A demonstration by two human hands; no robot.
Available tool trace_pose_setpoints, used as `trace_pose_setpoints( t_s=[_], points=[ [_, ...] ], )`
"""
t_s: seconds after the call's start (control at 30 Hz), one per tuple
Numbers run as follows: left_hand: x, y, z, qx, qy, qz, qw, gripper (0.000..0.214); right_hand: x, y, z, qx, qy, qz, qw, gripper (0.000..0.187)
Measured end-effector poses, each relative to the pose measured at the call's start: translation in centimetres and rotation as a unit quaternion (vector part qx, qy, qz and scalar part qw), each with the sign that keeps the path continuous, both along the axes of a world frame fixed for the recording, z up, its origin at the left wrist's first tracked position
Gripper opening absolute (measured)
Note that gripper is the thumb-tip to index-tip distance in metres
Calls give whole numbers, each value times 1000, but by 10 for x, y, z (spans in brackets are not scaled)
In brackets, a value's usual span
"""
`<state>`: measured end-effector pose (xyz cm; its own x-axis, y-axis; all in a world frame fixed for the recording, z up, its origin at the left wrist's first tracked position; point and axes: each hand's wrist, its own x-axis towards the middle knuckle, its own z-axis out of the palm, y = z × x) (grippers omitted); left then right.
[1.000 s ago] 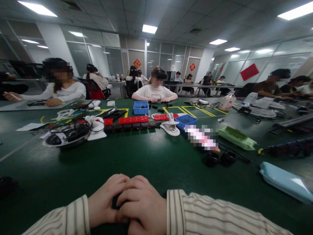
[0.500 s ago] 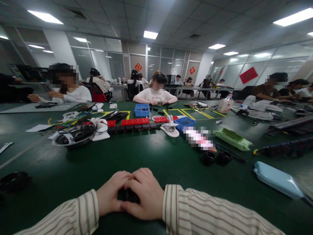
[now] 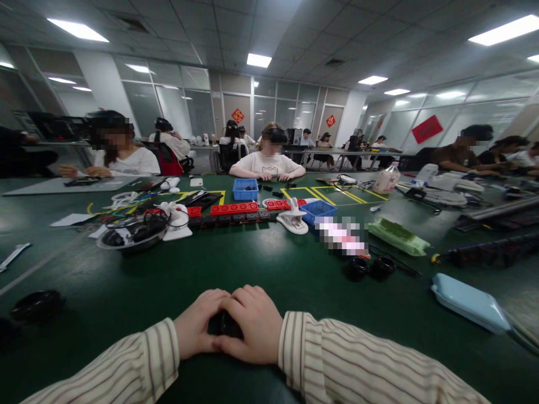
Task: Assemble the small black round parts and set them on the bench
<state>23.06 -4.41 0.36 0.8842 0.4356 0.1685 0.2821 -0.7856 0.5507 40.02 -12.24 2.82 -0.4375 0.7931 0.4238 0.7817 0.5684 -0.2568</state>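
Observation:
Low in the middle of the head view, my left hand and my right hand curl together around a small black object. Only a dark, slightly shiny patch of it shows between thumbs and fingers; its kind is hidden. The fingertips of both hands meet over its top, and the thumbs meet in front, close above the green tabletop. Black ring-like parts lie to either side: one at the left and two together at the right, the nearer of them round and hollow.
Beyond my hands lie a metal bowl of black parts, a row of red and black modules, a white clip stand and a blue bin. A light-blue case is at the right. A person sits opposite.
Both hands stay closed around the black object, with my left hand shifted slightly right and up. The table's things at the sides appear shifted a little inward in the view.

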Motion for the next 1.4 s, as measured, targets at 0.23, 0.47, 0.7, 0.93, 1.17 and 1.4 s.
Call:
trace_pose_setpoints(
  t_s=[0.23, 0.47, 0.7, 0.93, 1.17, 1.4],
  points=[
    [2, -2, 3, 9, 22, 23, 999, 46, 4, 4, -1, 25, 7, 91, 995, 38],
    [4, -4, 4, 33, 28, 36, 998, 41, 6, 5, -3, 63, 21, 132, 989, 33],
    [4, -5, 3, 39, 36, 51, 997, 42, 8, 1, 1, 99, 41, 125, 986, 38],
    [4, -5, 2, 48, 31, 57, 997, 41, 11, 2, -1, 61, 13, 114, 992, 45],
    [3, -3, -1, 82, 11, 62, 995, 47, 12, 0, 0, 14, -8, 102, 995, 44],
    [2, -4, 1, 80, 14, 60, 995, 62, 18, -9, 12, -62, 20, 129, 989, 44]
  ],
)
